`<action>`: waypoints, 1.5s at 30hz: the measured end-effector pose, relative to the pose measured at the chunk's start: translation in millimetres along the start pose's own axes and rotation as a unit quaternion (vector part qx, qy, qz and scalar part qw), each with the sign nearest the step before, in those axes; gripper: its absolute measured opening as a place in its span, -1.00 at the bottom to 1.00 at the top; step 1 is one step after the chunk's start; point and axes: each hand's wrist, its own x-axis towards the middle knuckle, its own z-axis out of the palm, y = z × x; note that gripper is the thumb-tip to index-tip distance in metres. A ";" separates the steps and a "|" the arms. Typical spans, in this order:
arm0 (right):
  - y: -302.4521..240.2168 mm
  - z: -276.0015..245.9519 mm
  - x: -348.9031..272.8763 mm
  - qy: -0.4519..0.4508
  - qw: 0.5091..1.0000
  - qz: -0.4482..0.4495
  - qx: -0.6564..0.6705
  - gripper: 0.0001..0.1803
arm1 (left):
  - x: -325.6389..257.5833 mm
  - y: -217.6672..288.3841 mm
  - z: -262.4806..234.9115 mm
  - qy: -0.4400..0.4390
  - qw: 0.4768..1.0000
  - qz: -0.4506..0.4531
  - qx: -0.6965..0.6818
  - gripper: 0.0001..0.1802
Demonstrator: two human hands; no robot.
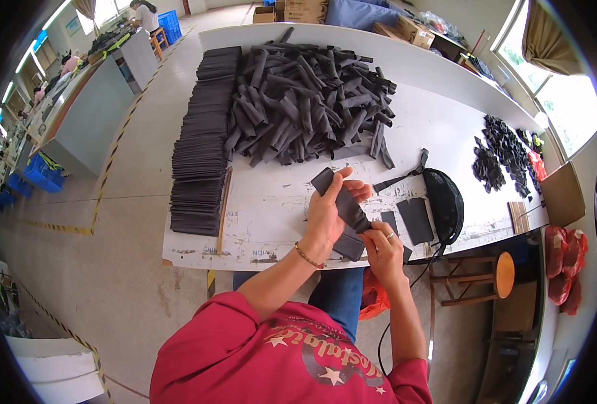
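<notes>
A black fabric strip [349, 207] is stretched between my two hands over the table's near edge. My left hand [323, 217] grips its upper part, with the thumb along one side and the fingers behind. The lower end is pinched between the thumb and fingers of my right hand [383, 248]. Flat black pieces [415, 220] lie on the table to the right, and another dark piece [347, 247] lies partly hidden under my hands. Beyond them rises a loose heap of rolled black fabric pieces [305, 101], beside a long, neat row of stacked black pieces [201, 151].
A thin wooden stick [225, 215] lies along the stacked row. To the right are a black pouch with a strap [446, 207] and a pile of small black parts [504, 151]. A wooden stool [504, 275] and red bags [565, 266] are farther right.
</notes>
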 end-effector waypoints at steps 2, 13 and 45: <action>-0.7 1.2 -0.8 -0.001 1.000 -0.005 -0.002 -0.81 | 1.3 -0.3 -1.7 0.004 1.000 -0.001 -0.004 -0.60; -3.2 6.1 -5.3 -0.005 1.000 0.014 0.018 -0.82 | 2.3 14.7 -1.0 0.007 1.000 -0.019 0.002 -0.61; -1.5 7.9 3.3 0.247 0.965 0.086 -0.006 -0.77 | 37.5 35.0 -52.6 0.169 0.973 0.146 0.062 -0.55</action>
